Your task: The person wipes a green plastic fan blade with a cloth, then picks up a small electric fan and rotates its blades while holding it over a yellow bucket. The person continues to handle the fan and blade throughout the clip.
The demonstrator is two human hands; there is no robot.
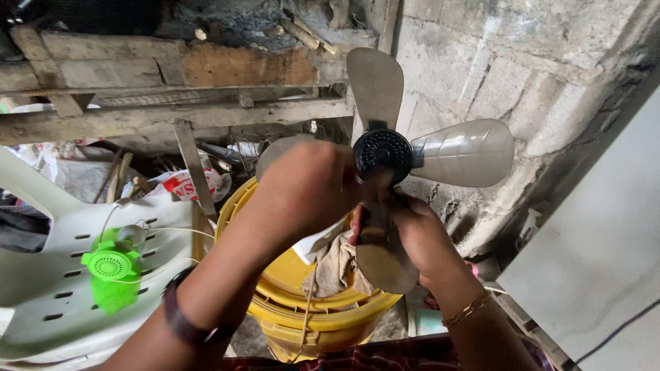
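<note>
A translucent grey plastic fan blade set with a black ribbed hub (383, 152) is held up directly above a yellow plastic bucket (302, 302). The left hand (309, 187) is clenched around the blade on the hub's left side. The right hand (412, 237) is closed on the lower blade, below the hub. A beige rag (337, 264) is seen lying in the bucket, under the hands. A white slatted plastic chair (55, 275) is placed left of the bucket; a small green plastic fan housing (110, 271) rests on its seat.
</note>
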